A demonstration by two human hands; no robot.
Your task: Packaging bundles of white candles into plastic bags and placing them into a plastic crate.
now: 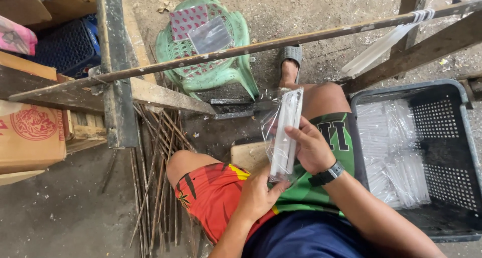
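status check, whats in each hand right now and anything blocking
Left hand grips bottom of clear packet of white sticks. Right hand pinches its side. Packet upright over lap. Wooden bar crosses beyond, not touching.

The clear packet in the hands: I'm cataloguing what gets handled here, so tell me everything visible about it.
The clear packet is a long, narrow bag of thin see-through plastic holding a bundle of white stick-like pieces; what they are cannot be told. It stands nearly upright, top tilted slightly right, above the person's lap. The left hand pinches its lower end, and the right hand holds its right side at mid-height, thumb across the front. The loose film bulges out on the left side.
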